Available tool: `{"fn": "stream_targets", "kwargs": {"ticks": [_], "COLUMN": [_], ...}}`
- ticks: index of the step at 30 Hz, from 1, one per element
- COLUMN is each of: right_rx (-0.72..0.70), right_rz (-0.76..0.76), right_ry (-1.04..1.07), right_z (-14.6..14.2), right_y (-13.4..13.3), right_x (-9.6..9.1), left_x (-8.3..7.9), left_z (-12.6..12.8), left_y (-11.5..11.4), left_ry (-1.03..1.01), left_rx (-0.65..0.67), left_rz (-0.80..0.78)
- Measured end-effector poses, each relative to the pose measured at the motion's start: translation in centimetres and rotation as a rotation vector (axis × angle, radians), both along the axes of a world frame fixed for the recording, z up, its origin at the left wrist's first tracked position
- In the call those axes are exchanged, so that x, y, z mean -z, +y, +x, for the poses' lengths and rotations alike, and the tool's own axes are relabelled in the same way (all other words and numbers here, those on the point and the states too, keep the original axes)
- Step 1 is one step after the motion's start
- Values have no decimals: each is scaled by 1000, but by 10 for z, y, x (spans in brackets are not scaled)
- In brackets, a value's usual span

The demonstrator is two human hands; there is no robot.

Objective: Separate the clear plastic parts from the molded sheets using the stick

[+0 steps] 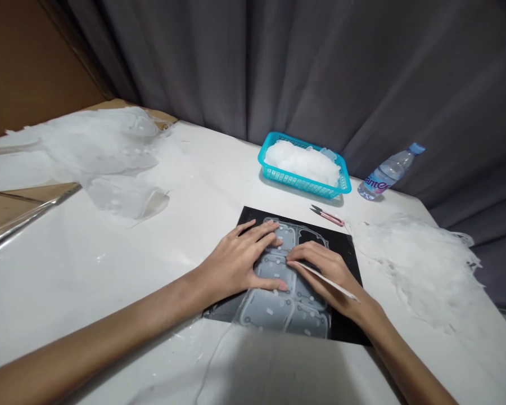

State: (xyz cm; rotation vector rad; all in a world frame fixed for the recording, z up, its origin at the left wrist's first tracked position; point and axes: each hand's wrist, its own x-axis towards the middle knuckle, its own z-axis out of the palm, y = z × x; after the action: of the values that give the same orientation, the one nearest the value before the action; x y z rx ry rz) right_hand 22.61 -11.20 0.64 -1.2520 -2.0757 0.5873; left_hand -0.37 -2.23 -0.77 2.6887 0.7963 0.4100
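A translucent sheet of joined, rounded panels (267, 309) lies on a black mat (348, 320), with small holes and marks in each panel. Across the sheet's left side my left hand (253, 253) is spread flat, fingers apart, pressing on it. My right hand (326, 270) pinches a thin white stick-like tool (331, 282) whose tip is hidden by the fingers. Those fingertips touch the sheet near its middle, just right of my left hand. At the sheet's upper right, a cut-out opening shows the black mat beneath.
Behind the mat stands a turquoise basket (303, 184) filled with white translucent pieces. Pink-handled thread snips (328, 215) lie before it. A water bottle (390, 173) stands at back right. Piles of translucent sheets lie right (425, 270) and left (96, 146). A grey curtain (194, 62) hangs behind.
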Motion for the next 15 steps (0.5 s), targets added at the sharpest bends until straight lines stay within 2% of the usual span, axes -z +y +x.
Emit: {"fn": "stream_targets", "kwargs": {"ticks": [5, 15], "right_rx": [10, -29], "right_rz": [-1, 160], "right_ry": [73, -52], "right_z": [0, -4], "right_y": [-1, 0], "right_x": [4, 9], "left_x": [-2, -1], "left_z": [0, 0], "left_y": [0, -1], "left_ry": [7, -9], "left_rx": [4, 14], "left_rz": [-2, -9]}}
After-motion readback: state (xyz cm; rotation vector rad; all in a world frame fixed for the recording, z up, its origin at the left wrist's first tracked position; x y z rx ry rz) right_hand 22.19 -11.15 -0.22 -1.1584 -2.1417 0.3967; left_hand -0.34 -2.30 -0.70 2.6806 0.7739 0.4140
